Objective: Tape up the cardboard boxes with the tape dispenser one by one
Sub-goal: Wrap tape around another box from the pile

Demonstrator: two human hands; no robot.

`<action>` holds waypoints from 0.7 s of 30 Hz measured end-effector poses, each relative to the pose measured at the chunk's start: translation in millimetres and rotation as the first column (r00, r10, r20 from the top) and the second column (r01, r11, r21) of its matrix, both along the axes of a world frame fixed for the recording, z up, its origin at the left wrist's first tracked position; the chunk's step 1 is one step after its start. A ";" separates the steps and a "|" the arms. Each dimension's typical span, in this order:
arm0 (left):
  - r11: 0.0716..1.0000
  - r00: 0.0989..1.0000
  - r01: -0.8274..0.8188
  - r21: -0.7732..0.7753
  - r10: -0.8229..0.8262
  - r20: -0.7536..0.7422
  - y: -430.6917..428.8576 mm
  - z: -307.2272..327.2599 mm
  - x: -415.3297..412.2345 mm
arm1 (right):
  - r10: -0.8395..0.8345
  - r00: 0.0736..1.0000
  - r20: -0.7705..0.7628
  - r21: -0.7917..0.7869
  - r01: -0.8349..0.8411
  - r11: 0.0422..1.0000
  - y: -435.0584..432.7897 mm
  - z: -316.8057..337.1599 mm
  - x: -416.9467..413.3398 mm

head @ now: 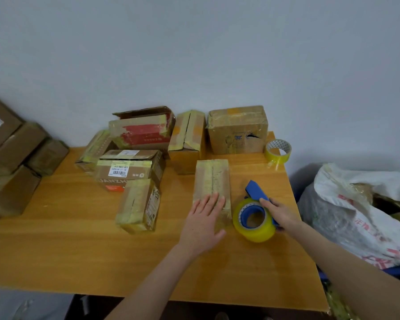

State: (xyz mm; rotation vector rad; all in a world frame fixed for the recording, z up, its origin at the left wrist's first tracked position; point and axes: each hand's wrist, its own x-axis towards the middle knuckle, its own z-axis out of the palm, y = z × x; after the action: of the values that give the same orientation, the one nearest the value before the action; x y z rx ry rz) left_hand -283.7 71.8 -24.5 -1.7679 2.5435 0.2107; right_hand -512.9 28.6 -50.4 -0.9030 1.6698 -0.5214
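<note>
Head view: finds the left hand (204, 224) laid open, fingers straight, on the near end of a flat cardboard box (211, 179) lying mid-worktop (67, 239), tape strip along its seam. Just right of it, finds the right hand (281, 212) curled round the blue handle of the tape dispenser (254, 218), yellow roll resting on the worktop beside the box. Behind, against the wall: more taped boxes (237, 129), a spare tape roll (278, 150) at the far right edge. Off left, a stack of brown boxes (12, 158); off right, a white sack (356, 215).
</note>
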 end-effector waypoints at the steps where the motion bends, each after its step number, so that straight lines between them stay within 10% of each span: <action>1: 1.000 1.000 0.002 0.007 -0.002 0.000 -1.0 -0.6 0.3 | 0.078 0.993 -0.091 -0.028 -0.081 0.996 -0.2 1.5 -0.7; 5: 0.998 0.982 -0.020 0.066 0.032 -0.186 -4.3 3.9 3.1 | 0.311 0.854 -0.418 -0.050 -0.363 0.930 -1.3 14.7 0.6; 9: 0.950 0.747 -0.306 0.066 0.282 -0.602 -3.8 13.9 9.3 | 0.247 0.821 -0.514 -0.230 -0.410 0.883 4.4 38.1 32.5; 21: 0.764 0.545 -0.412 0.497 0.644 -0.537 -21.5 7.6 8.5 | 0.315 0.856 -0.410 -0.164 -0.408 0.898 10.6 31.3 108.2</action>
State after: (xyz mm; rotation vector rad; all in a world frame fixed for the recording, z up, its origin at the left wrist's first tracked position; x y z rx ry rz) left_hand -275.2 50.3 -16.9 -2.6160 1.9418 1.4719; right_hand -404.7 39.2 -19.2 -1.5481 1.7305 -0.3069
